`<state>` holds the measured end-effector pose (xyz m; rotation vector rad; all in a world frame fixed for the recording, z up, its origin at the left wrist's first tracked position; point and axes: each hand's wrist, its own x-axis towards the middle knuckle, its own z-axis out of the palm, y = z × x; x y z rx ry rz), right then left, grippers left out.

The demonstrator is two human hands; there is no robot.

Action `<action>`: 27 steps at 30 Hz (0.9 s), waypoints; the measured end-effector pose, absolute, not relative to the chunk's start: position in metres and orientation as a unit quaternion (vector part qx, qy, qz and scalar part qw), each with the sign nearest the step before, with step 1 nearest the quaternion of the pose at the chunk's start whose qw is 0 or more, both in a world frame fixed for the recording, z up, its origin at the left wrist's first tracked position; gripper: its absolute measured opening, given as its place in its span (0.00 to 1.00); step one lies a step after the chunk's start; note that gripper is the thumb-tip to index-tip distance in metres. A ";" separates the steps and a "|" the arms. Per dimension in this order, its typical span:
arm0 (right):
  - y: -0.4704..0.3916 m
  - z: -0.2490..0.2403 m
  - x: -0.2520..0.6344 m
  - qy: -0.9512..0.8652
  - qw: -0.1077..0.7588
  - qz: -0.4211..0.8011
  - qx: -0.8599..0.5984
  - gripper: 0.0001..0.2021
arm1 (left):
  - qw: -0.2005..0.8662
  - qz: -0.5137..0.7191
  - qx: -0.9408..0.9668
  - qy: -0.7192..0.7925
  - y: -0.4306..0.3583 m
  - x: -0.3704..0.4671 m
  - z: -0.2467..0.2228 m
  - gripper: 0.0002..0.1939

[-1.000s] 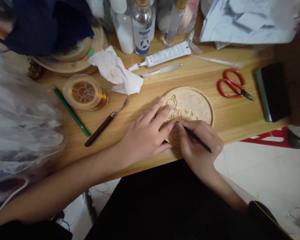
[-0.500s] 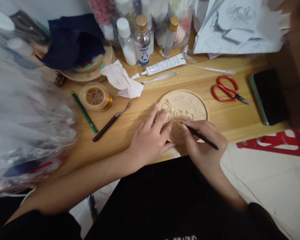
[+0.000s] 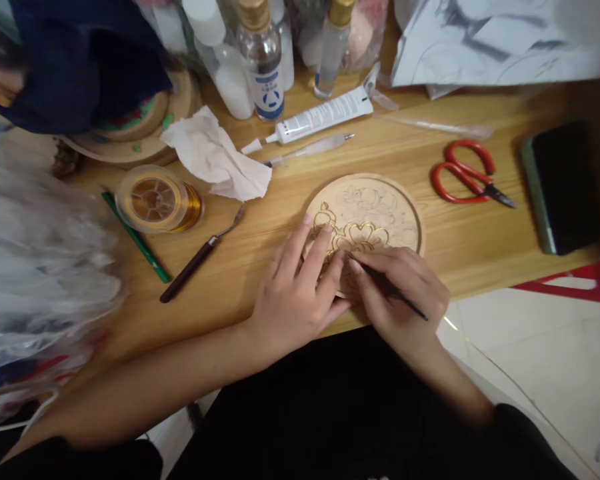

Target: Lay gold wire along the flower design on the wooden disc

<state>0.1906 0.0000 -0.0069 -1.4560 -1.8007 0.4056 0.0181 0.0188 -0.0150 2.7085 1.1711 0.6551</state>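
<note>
Head view: near the centre of the frame, a round wooden disc [image 3: 375, 213] with a drawn flower pattern lies flat on the counter [image 3: 470, 240], close to its near edge. The left hand [image 3: 295, 293] rests on the disc's left part, fingers [image 3: 316, 250] spread flat and gripping nothing. The right hand [image 3: 400, 293] has its fingers pinched shut around a thin dark tool [image 3: 387, 288], its tip touching the disc's gold-outlined flower. Red scissors [image 3: 467, 180] lie to the right, a gold wire spool [image 3: 156, 200] to the left.
</note>
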 end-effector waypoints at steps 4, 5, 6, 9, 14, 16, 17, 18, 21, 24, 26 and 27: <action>0.002 -0.006 0.192 -0.714 0.375 0.164 -0.568 0.14 | 0.070 0.213 0.895 0.386 0.020 0.019 -0.015 0.25; 0.002 -0.006 0.193 -0.714 0.374 0.165 -0.568 0.15 | 0.071 0.211 0.895 0.386 0.020 0.019 -0.015 0.25; 0.002 -0.006 0.193 -0.715 0.373 0.166 -0.568 0.15 | 0.072 0.210 0.896 0.385 0.020 0.019 -0.015 0.26; 0.003 -0.005 0.192 -0.716 0.368 0.169 -0.569 0.14 | 0.070 0.211 0.896 0.384 0.020 0.019 -0.014 0.27; 0.004 -0.003 0.192 -0.716 0.356 0.171 -0.575 0.11 | 0.062 0.211 0.898 0.382 0.021 0.019 -0.013 0.28; 0.005 -0.003 0.192 -0.718 0.357 0.168 -0.573 0.11 | 0.061 0.211 0.898 0.382 0.021 0.019 -0.013 0.29; 0.005 -0.003 0.192 -0.719 0.357 0.167 -0.573 0.11 | 0.063 0.210 0.898 0.381 0.021 0.019 -0.012 0.29; 0.005 -0.003 0.192 -0.719 0.358 0.164 -0.573 0.12 | 0.064 0.210 0.899 0.380 0.021 0.019 -0.012 0.29; 0.006 -0.002 0.193 -0.724 0.346 0.160 -0.575 0.11 | 0.070 0.205 0.899 0.381 0.021 0.019 -0.013 0.27; 0.005 0.000 0.194 -0.728 0.333 0.162 -0.577 0.11 | 0.072 0.202 0.899 0.383 0.020 0.019 -0.014 0.28; 0.005 0.001 0.195 -0.729 0.331 0.162 -0.576 0.12 | 0.070 0.206 0.898 0.382 0.019 0.019 -0.015 0.28; 0.004 0.002 0.196 -0.731 0.335 0.160 -0.574 0.13 | 0.068 0.209 0.898 0.382 0.019 0.019 -0.015 0.28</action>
